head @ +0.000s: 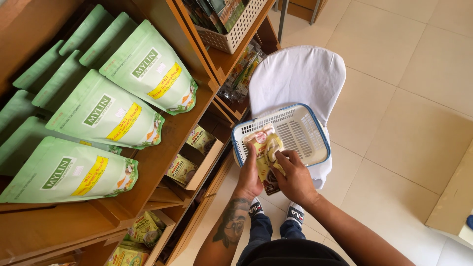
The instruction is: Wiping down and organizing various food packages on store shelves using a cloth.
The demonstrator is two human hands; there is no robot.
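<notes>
Two hands, left hand (pixel 250 173) and right hand (pixel 291 176), clamped their fingers on a light, floppy, yellow-and-cream plastic snack packet (pixel 266 148) by its lower edges, above the white blue-rimmed plastic basket (pixel 300 132).

From here I see the packet (pixel 266 156) only in part: my left hand (pixel 249 177) and right hand (pixel 295 180) cover its lower half. The basket (pixel 315 129) hides most of the chair's seat. The green pouches (pixel 106 112) run off the left edge, and the upper white basket (pixel 231 34) is cut by the top.
</notes>
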